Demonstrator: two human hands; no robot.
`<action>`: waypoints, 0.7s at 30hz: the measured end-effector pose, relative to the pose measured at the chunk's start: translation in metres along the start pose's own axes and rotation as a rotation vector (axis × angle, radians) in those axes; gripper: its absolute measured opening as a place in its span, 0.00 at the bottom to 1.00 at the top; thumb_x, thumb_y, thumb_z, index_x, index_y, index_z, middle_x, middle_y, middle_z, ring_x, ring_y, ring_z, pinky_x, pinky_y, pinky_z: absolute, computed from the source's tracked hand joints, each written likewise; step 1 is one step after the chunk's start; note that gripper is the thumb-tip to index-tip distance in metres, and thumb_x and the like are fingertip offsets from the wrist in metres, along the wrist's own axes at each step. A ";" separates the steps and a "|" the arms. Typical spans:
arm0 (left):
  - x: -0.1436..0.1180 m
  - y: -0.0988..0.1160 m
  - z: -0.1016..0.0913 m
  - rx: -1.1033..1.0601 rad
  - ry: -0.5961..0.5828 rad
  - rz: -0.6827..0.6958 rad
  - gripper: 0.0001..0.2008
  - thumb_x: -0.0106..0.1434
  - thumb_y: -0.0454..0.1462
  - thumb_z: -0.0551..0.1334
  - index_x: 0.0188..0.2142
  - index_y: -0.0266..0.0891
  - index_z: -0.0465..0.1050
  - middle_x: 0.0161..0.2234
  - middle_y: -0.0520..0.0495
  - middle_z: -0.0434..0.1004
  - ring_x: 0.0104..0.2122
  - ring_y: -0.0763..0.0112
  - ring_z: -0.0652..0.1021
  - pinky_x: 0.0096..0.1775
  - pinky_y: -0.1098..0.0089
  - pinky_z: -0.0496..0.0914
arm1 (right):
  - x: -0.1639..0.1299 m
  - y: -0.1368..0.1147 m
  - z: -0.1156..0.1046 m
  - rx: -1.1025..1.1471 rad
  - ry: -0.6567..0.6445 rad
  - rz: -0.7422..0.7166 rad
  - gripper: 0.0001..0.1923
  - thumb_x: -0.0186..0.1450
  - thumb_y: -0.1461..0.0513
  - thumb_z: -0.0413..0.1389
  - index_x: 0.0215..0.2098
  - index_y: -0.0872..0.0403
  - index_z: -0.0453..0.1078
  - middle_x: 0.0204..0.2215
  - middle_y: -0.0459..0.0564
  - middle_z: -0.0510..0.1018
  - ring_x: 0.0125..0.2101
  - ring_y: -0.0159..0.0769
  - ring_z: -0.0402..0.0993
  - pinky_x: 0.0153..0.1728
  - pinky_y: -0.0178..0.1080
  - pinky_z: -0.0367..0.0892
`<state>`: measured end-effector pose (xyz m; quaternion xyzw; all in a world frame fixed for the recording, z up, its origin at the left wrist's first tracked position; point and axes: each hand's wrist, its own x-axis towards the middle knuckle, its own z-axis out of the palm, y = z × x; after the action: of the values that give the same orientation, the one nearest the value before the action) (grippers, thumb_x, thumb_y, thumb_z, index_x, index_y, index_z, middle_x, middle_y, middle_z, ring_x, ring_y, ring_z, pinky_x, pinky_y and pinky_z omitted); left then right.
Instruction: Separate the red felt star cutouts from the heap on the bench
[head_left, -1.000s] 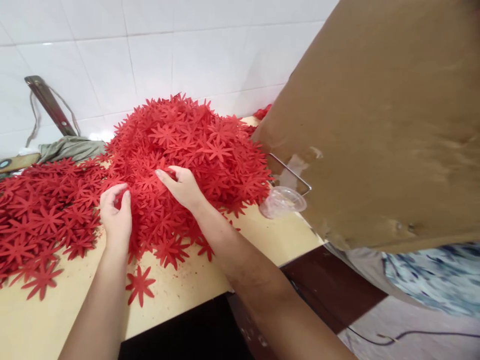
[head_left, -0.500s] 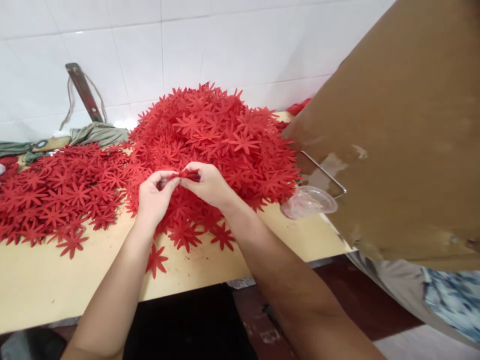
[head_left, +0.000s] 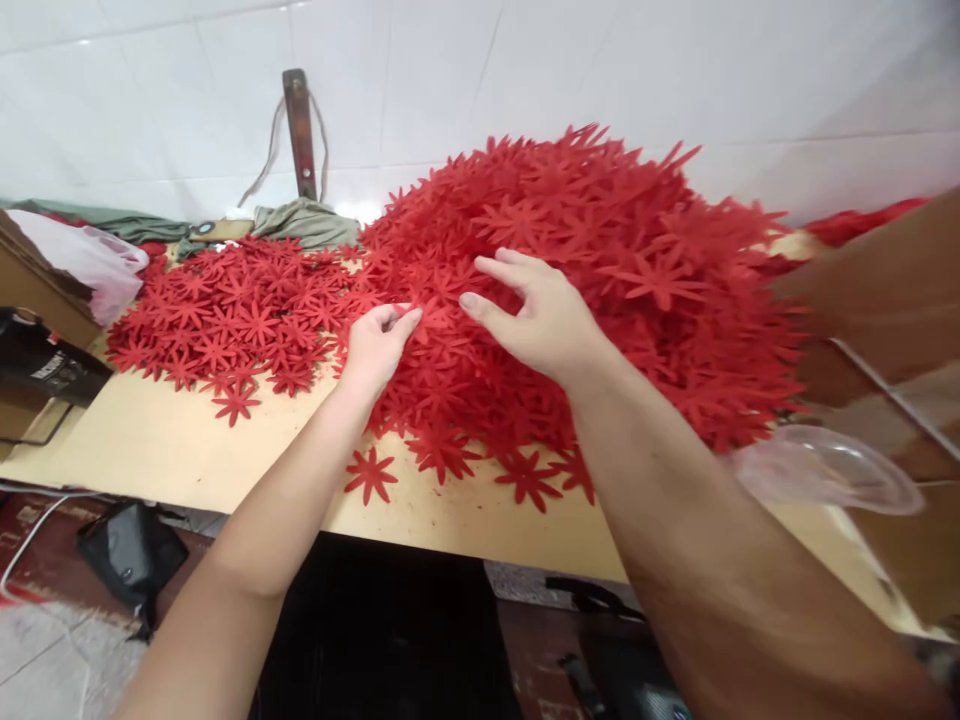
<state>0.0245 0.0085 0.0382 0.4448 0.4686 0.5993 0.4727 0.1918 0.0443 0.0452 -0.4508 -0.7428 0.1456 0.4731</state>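
A tall heap of red flower-shaped cutouts [head_left: 525,385] with pointed petals fills the middle of the table. My left hand [head_left: 375,350] is at the heap's left side, thumb and forefinger pinched on the edge of a red flower cutout [head_left: 432,318]. Against the red behind it, that cutout's outline is hard to make out. My right hand [head_left: 547,318] hovers over the front of the heap, fingers apart and holding nothing. A single loose flower [head_left: 370,475] lies flat on the tabletop near the front edge.
To the left spreads a lower pile of red flowers [head_left: 232,310]. A clear plastic lid or tray [head_left: 832,470] and cardboard [head_left: 900,290] stand at the right. Behind are crumpled cloth [head_left: 307,224] and a tiled wall. At far left is a plastic bag [head_left: 90,255].
My right hand has come away from the left, opening and moving right. The left hand keeps its pinch on a red cutout. The view has swung left, showing the bag and box.
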 end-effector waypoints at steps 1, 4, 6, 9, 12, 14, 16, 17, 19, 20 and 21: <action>0.000 -0.001 -0.001 0.021 -0.012 -0.005 0.12 0.57 0.31 0.62 0.18 0.36 0.64 0.17 0.57 0.64 0.20 0.81 0.63 0.27 0.76 0.59 | -0.003 -0.006 0.003 0.035 -0.028 0.015 0.22 0.53 0.52 0.63 0.44 0.54 0.73 0.48 0.59 0.74 0.52 0.51 0.68 0.53 0.55 0.62; 0.001 -0.001 -0.002 0.065 -0.035 0.011 0.16 0.55 0.35 0.66 0.16 0.36 0.61 0.15 0.59 0.59 0.19 0.82 0.61 0.27 0.77 0.58 | -0.012 -0.024 0.015 0.242 -0.110 0.103 0.17 0.54 0.53 0.63 0.38 0.54 0.74 0.36 0.54 0.78 0.38 0.43 0.75 0.44 0.48 0.70; 0.003 0.001 -0.001 0.049 -0.082 0.018 0.16 0.54 0.38 0.67 0.18 0.36 0.63 0.16 0.59 0.59 0.20 0.81 0.63 0.28 0.77 0.60 | -0.014 -0.032 0.024 0.364 -0.151 0.126 0.13 0.54 0.54 0.63 0.32 0.54 0.73 0.29 0.50 0.78 0.31 0.37 0.74 0.36 0.43 0.71; 0.007 0.009 -0.001 0.048 -0.146 -0.016 0.16 0.56 0.44 0.65 0.20 0.37 0.64 0.16 0.57 0.59 0.21 0.79 0.66 0.28 0.75 0.62 | -0.008 -0.035 0.032 0.419 -0.132 0.119 0.09 0.55 0.57 0.62 0.27 0.55 0.71 0.21 0.45 0.73 0.24 0.31 0.71 0.29 0.38 0.69; 0.013 0.017 -0.005 0.114 -0.149 -0.020 0.18 0.59 0.46 0.62 0.21 0.37 0.63 0.17 0.56 0.60 0.20 0.79 0.67 0.26 0.76 0.62 | 0.003 -0.029 0.035 0.409 -0.065 0.111 0.06 0.57 0.61 0.60 0.29 0.56 0.71 0.21 0.43 0.70 0.25 0.30 0.71 0.27 0.35 0.67; 0.016 0.021 -0.009 0.148 -0.152 0.010 0.16 0.59 0.44 0.62 0.22 0.37 0.64 0.18 0.56 0.62 0.20 0.80 0.68 0.26 0.76 0.62 | 0.009 -0.018 0.035 0.403 -0.016 0.101 0.04 0.58 0.62 0.58 0.31 0.56 0.71 0.22 0.43 0.71 0.27 0.31 0.72 0.27 0.34 0.67; 0.019 0.021 -0.014 0.169 -0.156 0.033 0.13 0.59 0.43 0.62 0.24 0.36 0.66 0.19 0.56 0.63 0.21 0.80 0.68 0.27 0.76 0.62 | 0.014 -0.003 0.033 0.394 0.040 0.100 0.03 0.59 0.63 0.57 0.33 0.55 0.70 0.23 0.43 0.70 0.28 0.31 0.73 0.28 0.35 0.68; 0.020 0.020 -0.017 0.178 -0.159 0.040 0.12 0.59 0.42 0.62 0.25 0.36 0.67 0.19 0.56 0.63 0.21 0.79 0.69 0.28 0.76 0.63 | 0.016 0.005 0.032 0.389 0.063 0.104 0.03 0.60 0.63 0.56 0.33 0.55 0.70 0.23 0.43 0.70 0.28 0.31 0.73 0.28 0.35 0.69; 0.024 0.017 -0.024 0.211 -0.168 0.059 0.10 0.59 0.41 0.63 0.27 0.36 0.68 0.21 0.55 0.67 0.24 0.78 0.70 0.31 0.75 0.65 | 0.017 0.019 0.027 0.371 0.080 0.116 0.05 0.61 0.63 0.55 0.35 0.54 0.70 0.25 0.44 0.71 0.29 0.33 0.74 0.29 0.37 0.70; 0.026 0.014 -0.027 0.241 -0.169 0.080 0.08 0.57 0.39 0.63 0.29 0.36 0.70 0.23 0.53 0.69 0.26 0.77 0.72 0.34 0.74 0.67 | 0.016 0.023 0.024 0.356 0.075 0.117 0.06 0.61 0.63 0.55 0.37 0.54 0.70 0.27 0.45 0.72 0.30 0.34 0.74 0.30 0.39 0.71; 0.028 0.011 -0.031 0.280 -0.164 0.110 0.07 0.56 0.38 0.64 0.31 0.36 0.71 0.26 0.52 0.72 0.29 0.76 0.73 0.37 0.73 0.68 | 0.014 0.026 0.021 0.331 0.064 0.113 0.09 0.60 0.63 0.55 0.39 0.54 0.70 0.30 0.46 0.74 0.32 0.35 0.75 0.31 0.41 0.72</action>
<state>-0.0117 0.0300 0.0468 0.5784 0.4824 0.5149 0.4094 0.1864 0.0741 0.0253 -0.4119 -0.6668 0.2779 0.5553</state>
